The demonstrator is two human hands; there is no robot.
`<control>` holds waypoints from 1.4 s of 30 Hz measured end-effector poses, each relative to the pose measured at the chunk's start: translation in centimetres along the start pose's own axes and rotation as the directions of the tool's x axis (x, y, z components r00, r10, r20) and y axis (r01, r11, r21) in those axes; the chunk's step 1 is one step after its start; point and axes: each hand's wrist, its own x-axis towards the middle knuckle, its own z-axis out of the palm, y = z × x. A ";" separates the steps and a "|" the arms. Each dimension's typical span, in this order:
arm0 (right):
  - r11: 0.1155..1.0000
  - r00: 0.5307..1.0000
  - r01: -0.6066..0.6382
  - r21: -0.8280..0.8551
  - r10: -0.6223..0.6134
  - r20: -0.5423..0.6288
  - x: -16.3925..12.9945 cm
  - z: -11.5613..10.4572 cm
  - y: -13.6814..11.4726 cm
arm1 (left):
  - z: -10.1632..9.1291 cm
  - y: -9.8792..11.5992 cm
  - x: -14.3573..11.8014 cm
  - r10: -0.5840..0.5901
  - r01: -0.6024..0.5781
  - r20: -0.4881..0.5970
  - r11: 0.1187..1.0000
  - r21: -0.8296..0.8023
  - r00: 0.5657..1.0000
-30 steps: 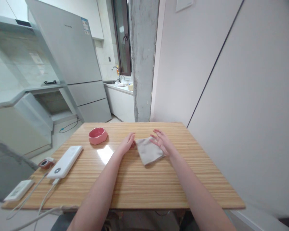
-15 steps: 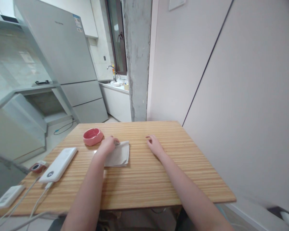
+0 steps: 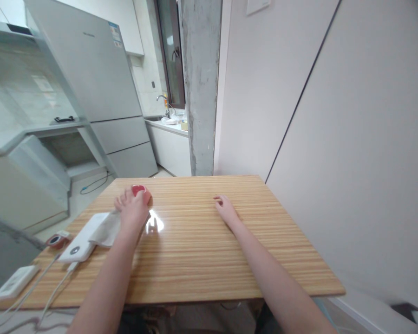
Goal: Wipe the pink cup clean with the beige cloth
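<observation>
My left hand is raised a little over the left part of the wooden table and holds a folded pale grey cloth. The cloth hangs to the left of the hand, over the end of a white power bank. A pink bowl lies just behind this hand and is mostly hidden by it. My right hand rests on the table near its middle, fingers loosely curled, with nothing in it.
A small red-rimmed round object and a flat white device with cables lie at the table's left edge. A white wall runs along the right. A fridge, a concrete pillar and a sink counter stand behind.
My left hand has carried the cloth from the table's middle to the left, lifting it over the power bank. My right hand let go of the cloth and stayed near the middle.
</observation>
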 end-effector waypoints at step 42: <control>0.997 0.989 0.005 0.078 -0.017 0.147 0.0 0.7 0.2 | 3.9 1.6 1.2 -0.326 0.268 -0.314 0.939 -0.215 0.892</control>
